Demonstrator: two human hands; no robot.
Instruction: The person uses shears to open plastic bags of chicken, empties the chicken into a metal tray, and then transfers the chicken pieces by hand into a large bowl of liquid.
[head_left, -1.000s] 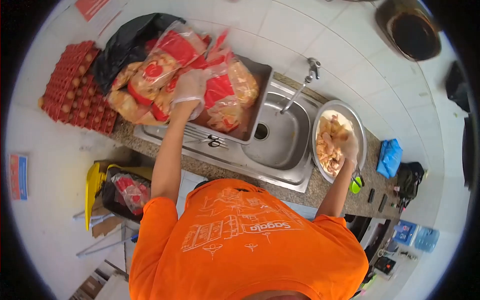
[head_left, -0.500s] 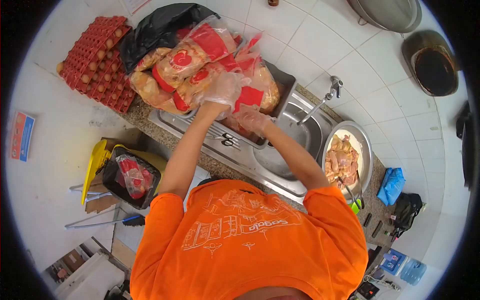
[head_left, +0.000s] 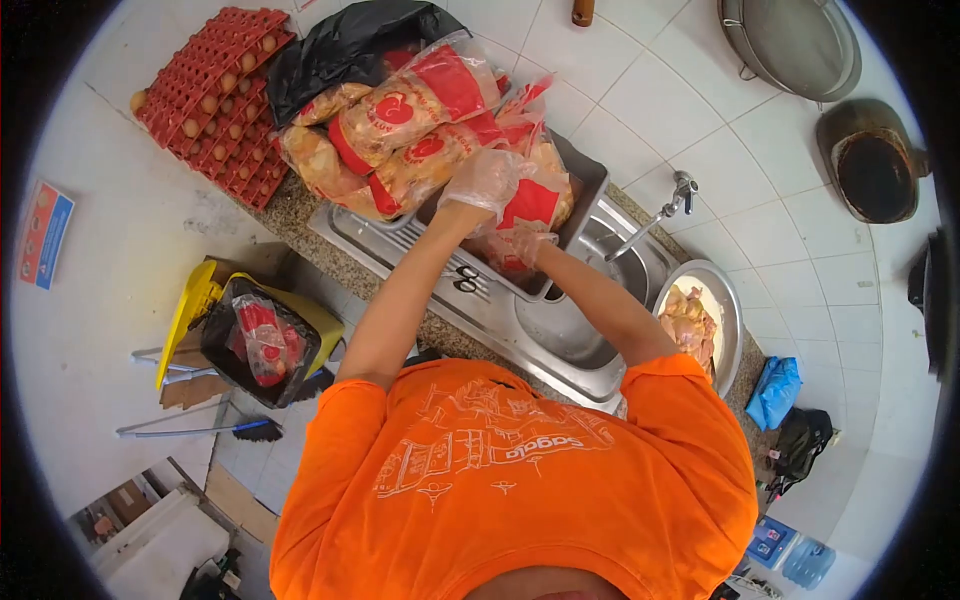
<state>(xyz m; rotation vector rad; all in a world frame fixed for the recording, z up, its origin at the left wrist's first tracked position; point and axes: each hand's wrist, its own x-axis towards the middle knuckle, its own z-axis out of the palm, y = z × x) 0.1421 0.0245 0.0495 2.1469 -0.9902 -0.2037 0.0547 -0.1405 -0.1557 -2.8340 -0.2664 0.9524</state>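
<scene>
Both my hands wear clear plastic gloves and reach into a grey metal tray [head_left: 590,190] standing over the sink. My left hand [head_left: 487,180] curls over the upper side of a clear, red-printed bag of chicken [head_left: 530,205]. At the lower end of that same bag, my right hand [head_left: 515,246] grips the plastic, its fingertips partly hidden. More bagged chickens [head_left: 385,115] with red labels lie heaped beside my left hand, partly on a black plastic bag [head_left: 350,50].
Red egg trays [head_left: 225,110] stack at the left. Scissors [head_left: 466,280] lie on the drainboard. Right of the sink basin [head_left: 570,325] and faucet [head_left: 665,210] stands a metal bowl [head_left: 732,310] with raw chicken pieces [head_left: 688,320]. A lined yellow bin [head_left: 325,335] holds discarded bags.
The whole view has shifted, moving the counter slightly rightward in the frame. My hands stay at the same bag, my left hand a little closer to its label.
</scene>
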